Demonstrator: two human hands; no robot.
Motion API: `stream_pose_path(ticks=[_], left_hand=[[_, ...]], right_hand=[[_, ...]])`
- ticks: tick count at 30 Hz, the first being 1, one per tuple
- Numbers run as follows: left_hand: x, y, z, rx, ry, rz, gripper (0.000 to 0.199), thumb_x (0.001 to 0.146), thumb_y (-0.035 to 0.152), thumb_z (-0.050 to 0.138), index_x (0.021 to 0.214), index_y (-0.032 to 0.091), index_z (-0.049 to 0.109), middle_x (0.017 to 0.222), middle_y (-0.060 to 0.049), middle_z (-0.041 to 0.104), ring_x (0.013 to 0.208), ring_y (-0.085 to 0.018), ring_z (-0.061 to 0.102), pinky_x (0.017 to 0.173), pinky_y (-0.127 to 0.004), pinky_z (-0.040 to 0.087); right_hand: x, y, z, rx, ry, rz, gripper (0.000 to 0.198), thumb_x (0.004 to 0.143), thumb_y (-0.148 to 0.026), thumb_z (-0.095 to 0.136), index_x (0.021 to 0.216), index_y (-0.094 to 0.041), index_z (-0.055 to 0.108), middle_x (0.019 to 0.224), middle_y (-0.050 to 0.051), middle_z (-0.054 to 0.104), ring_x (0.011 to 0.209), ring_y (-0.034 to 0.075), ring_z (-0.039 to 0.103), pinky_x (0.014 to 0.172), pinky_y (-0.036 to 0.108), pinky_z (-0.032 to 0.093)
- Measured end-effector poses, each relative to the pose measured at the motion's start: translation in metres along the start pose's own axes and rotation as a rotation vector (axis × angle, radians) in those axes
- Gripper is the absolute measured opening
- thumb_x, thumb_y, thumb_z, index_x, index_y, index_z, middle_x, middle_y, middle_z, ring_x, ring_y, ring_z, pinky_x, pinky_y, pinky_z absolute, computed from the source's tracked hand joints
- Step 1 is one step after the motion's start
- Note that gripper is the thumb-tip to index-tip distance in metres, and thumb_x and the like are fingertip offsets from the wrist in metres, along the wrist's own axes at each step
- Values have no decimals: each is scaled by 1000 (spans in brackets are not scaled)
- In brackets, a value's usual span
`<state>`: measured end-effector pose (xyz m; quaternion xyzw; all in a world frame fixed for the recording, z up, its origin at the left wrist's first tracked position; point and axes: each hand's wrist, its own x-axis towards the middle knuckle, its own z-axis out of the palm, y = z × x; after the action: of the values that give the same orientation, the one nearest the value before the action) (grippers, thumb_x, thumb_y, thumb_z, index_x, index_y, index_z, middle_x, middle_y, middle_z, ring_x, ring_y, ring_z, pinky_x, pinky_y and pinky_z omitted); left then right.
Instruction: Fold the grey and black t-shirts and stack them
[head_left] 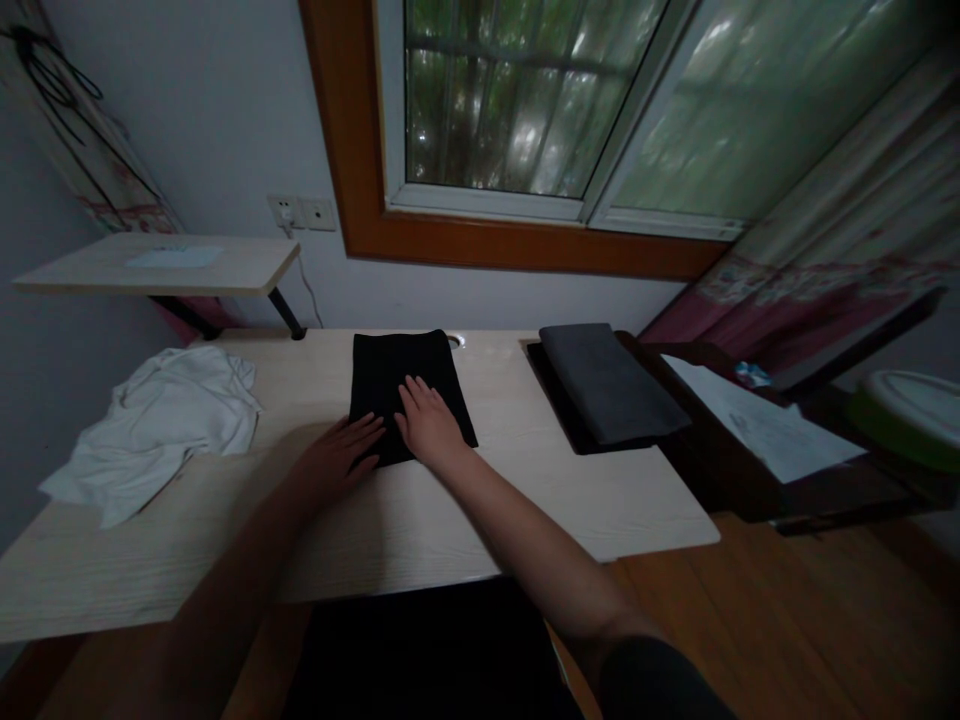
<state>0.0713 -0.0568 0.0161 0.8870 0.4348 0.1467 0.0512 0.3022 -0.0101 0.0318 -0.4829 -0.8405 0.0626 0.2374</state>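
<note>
A black cloth [390,370], folded into a rough rectangle, lies flat on the pale wooden desk in front of me. My right hand [431,420] rests palm down on its middle, fingers stretched out. At the cloth's lower left edge, my left hand [341,452] lies with its fingers extended onto the fabric. To the right are a folded dark grey cloth [611,380] and a black piece [551,395] beneath it, whose kind I cannot make out. A crumpled white cloth [176,410] sits on the left side of the desk.
The desk [300,545] stands against the wall below a window [517,110]. A small raised shelf [150,270] with a paper is at the back left. Beyond the right edge, a dark table holds a white sheet [757,415]. A wall socket [300,213] has a plugged-in cord.
</note>
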Motion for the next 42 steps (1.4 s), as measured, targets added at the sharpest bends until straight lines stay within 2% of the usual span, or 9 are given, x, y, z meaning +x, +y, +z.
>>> stream_pose_path(ticks=[5,13,16,20,26,30,33,37,42], left_hand=[[0,-4,-1,6,15,-37,49,107,45,38,149,26,55,156,-5,53,149,-22,45,128,-52,30],[-1,-5,-1,-36,53,-49,48,106,46,42,147,28,57,154,-3,55,147,-22,48,128,-53,30],[-1,-4,-3,-48,72,-48,46,105,45,44,145,28,60,151,-4,59,144,-22,51,128,-53,30],[-2,-5,-7,-77,102,-27,39,104,42,48,136,28,67,141,-4,67,137,-23,59,127,-54,30],[-6,-13,-10,-207,185,30,27,102,36,53,109,27,78,117,-3,79,115,-22,72,121,-54,40],[-8,-12,-15,-320,192,62,26,101,34,54,92,26,77,98,-1,81,97,-19,75,119,-53,41],[-9,-8,-18,-374,136,53,33,102,35,52,81,23,74,79,-1,76,80,-18,72,101,-43,53],[-11,-4,-18,-479,26,21,41,103,38,51,70,20,69,69,-2,69,67,-15,65,68,-30,50],[-13,-6,-17,-570,22,-8,42,102,39,52,70,20,70,68,-2,70,65,-14,66,64,-28,50]], right_hand=[[-11,7,8,-91,-67,11,62,107,-50,44,156,-12,46,167,15,35,158,29,27,129,50,23],[-32,46,-13,-151,-125,124,70,107,-58,36,162,-15,37,171,10,24,159,30,21,129,53,20],[-42,58,-21,-169,-152,175,68,107,-58,35,163,-20,35,171,8,24,160,32,20,128,57,19],[-58,64,-32,-188,-173,153,62,108,-52,38,163,-24,35,171,5,26,160,34,18,127,60,21],[-82,68,-52,-103,-108,19,54,104,-46,53,153,-23,53,166,7,40,160,38,16,125,63,28],[-96,70,-60,33,9,-105,31,105,-30,52,126,-21,74,149,6,60,156,33,29,124,57,36],[-101,71,-61,116,68,-130,25,103,-23,54,114,-24,76,128,6,72,146,30,43,118,54,44],[-101,70,-59,187,77,-161,17,102,-25,57,98,-23,73,105,8,73,127,27,57,107,48,51],[-95,66,-57,185,71,-190,18,102,-29,57,89,-22,67,98,9,66,107,26,62,95,44,55]])
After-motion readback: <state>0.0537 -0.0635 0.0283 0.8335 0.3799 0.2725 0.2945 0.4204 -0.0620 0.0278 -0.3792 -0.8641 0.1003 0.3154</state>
